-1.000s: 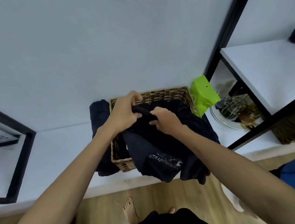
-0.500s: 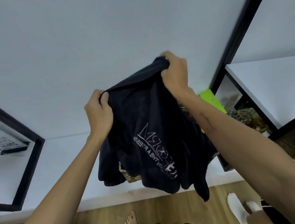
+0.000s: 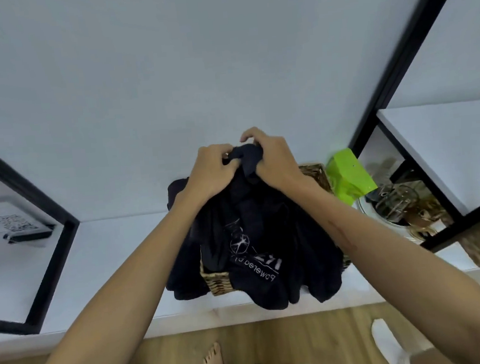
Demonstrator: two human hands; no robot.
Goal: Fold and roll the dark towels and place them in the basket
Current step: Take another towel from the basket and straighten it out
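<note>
Hands meet above the wicker basket [image 3: 217,282]: the left hand [image 3: 211,169] and the right hand [image 3: 271,157] are side by side, each grip clenched on the bunched top edge of one dark towel [image 3: 252,238], with fingers curled into the cloth. From that gathered edge the towel hangs down over the basket's front rim, and white printed lettering shows on its lower part (the words read upside down from here). More dark cloth [image 3: 180,245] lies heaped in the basket and spills over its left side and its front right corner, so that only the front wall and a bit of the back right rim of the weave can be seen. The basket stands at the front edge of a white shelf [image 3: 109,265], against the wall. Just right of the basket is a bright green packet [image 3: 348,172], and beyond it a round tray of glassware [image 3: 394,200] under a black-framed shelf unit [image 3: 395,52]. Bare toes [image 3: 214,361] show on the wooden floor [image 3: 319,343] below.
</note>
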